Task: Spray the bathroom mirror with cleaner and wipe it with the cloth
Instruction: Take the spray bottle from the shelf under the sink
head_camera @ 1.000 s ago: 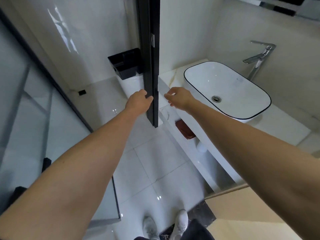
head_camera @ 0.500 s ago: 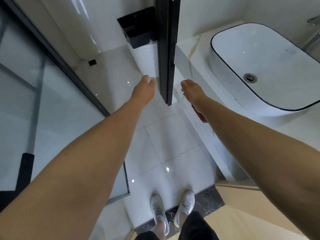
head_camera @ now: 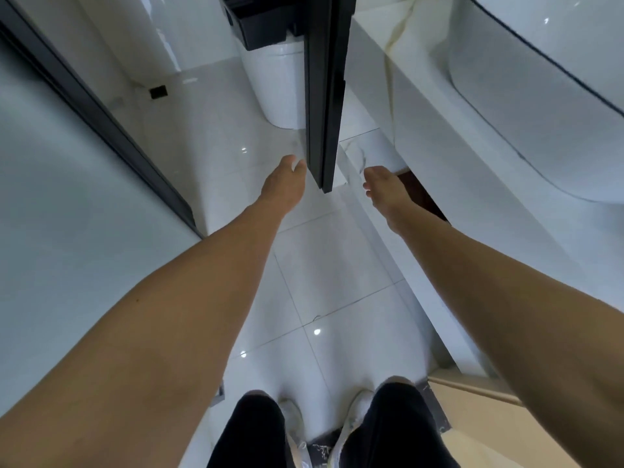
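Observation:
No mirror, spray bottle or cleaner shows in the head view. Both my arms reach forward and down over the white tiled floor. My left hand holds nothing, and its straight fingertips lie against the left side of a black door frame edge near its lower end. My right hand is empty too, fingers loosely extended, just in front of the open shelf under the white counter. A dark reddish-brown thing, possibly a cloth, lies on that shelf behind my right wrist, mostly hidden.
A white basin sits on the counter at the right. A white toilet with a black box on it stands behind the door frame. A black-framed glass partition runs along the left. My feet stand at the threshold.
The view has tilted down towards the floor. My left hand has let go of the black frame edge and both hands have sunk to its lower end.

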